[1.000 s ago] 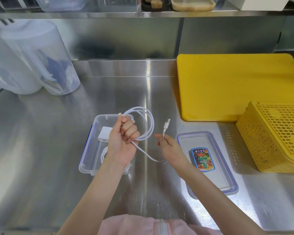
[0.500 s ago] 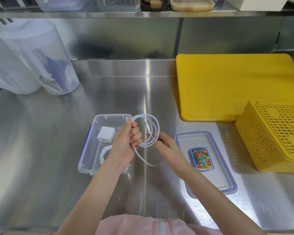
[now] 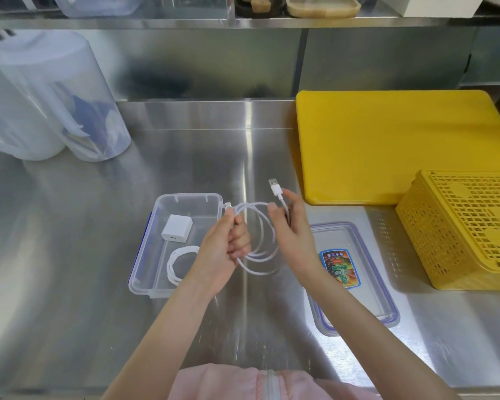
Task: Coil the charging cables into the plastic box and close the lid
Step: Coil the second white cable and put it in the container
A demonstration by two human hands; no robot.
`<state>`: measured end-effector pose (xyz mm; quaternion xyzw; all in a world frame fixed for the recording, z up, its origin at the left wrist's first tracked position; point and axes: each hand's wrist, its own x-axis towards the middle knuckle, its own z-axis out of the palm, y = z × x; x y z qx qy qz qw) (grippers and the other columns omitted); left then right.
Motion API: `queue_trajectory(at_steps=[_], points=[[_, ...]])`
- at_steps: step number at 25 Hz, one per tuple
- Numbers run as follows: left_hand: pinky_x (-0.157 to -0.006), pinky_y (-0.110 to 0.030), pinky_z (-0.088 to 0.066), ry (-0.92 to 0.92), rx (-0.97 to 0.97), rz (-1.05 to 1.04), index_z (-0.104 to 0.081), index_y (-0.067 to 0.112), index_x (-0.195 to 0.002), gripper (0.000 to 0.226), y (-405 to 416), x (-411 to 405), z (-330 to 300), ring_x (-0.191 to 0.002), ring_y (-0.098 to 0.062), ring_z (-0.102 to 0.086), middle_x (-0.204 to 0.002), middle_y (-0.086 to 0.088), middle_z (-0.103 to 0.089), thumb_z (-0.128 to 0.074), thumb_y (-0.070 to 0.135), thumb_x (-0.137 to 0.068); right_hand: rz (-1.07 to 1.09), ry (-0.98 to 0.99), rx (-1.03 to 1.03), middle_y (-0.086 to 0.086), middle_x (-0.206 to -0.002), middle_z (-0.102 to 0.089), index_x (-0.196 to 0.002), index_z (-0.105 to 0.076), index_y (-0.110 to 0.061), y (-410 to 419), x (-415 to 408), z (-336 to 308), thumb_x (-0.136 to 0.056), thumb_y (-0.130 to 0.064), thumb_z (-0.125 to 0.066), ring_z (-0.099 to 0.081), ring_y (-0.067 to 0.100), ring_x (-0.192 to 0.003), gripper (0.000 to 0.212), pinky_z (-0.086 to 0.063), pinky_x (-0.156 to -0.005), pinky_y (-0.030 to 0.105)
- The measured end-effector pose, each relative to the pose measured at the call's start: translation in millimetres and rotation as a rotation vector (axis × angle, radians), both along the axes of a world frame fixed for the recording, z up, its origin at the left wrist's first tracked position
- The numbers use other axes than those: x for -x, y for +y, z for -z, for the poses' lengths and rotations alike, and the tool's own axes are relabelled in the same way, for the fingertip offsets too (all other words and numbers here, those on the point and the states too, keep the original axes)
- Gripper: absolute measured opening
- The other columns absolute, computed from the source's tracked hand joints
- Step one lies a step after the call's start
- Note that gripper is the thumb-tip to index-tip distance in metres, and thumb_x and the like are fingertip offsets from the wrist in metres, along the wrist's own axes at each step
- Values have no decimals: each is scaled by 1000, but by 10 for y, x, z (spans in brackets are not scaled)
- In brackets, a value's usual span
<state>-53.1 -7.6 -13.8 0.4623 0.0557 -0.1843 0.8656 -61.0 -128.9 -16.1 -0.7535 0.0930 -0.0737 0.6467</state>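
A white charging cable [image 3: 260, 255] hangs in loops between my hands above the steel counter. My left hand [image 3: 224, 249] is closed around the gathered loops next to the box's right wall. My right hand [image 3: 292, 226] pinches the cable's free end, its USB plug [image 3: 274, 186] pointing up and away. The clear plastic box [image 3: 145, 255] lies open at centre left, holding a white charger block [image 3: 176, 228] and a second coiled white cable [image 3: 176, 264]. The clear lid [image 3: 387, 307] with a coloured sticker lies flat to the right of my hands.
A yellow cutting board [image 3: 396, 145] lies at the back right, with a yellow perforated basket [image 3: 462, 229] in front of it. Two translucent jugs [image 3: 58, 96] stand at the back left. A steel shelf [image 3: 214, 23] runs above the back wall.
My right hand has swung up and right around the coil, bringing the plug end from beside the loops to above them. The left hand kept its grip on the loops.
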Motion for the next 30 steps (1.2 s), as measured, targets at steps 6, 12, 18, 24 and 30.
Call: queue_trajectory(at_steps=[6,12,18,24,30], points=[[-30,-12,-21,43,269,-12,-39,18,-66,37,61,-76,-188,-41,-10,-9,-40,10,-22,-26,32,-98,-170,251,-432,-13,-38,-47,-77,-59,-14,-13,-26,58,-93,-7,-33,-26,10,-51,31,-22,-50,22],[-30,-10,-23,89,91,-27,-42,14,-66,38,-59,-97,-169,-30,-2,-22,-38,11,-29,-30,29,-99,-301,336,-959,-3,-59,-46,-59,-54,-14,-15,43,-1,-76,-21,-40,-32,12,-57,23,-28,-51,21],[-31,-11,-25,30,-155,-114,-42,13,-68,35,-105,-125,-148,-30,-2,-24,-39,12,-26,-33,26,-99,-457,218,-757,-7,-60,-50,-59,-44,-18,3,83,-8,-61,-56,-68,-49,8,-63,45,-37,-67,22],[-34,-13,-21,-8,-304,-143,-38,15,-68,34,-148,-83,-120,-32,-2,-22,-38,14,-24,-30,26,-99,-213,222,-482,6,-66,-59,-71,-59,-2,125,87,73,-94,-24,-42,-59,15,-71,36,-48,-72,22],[-35,-13,-23,-16,-315,-152,-39,15,-68,35,-132,-71,-123,-33,-2,-22,-38,13,-25,-31,28,-99,-127,227,77,-4,-62,-48,-72,-56,-11,143,60,89,-94,-27,-38,-44,8,-59,33,-37,-62,29]])
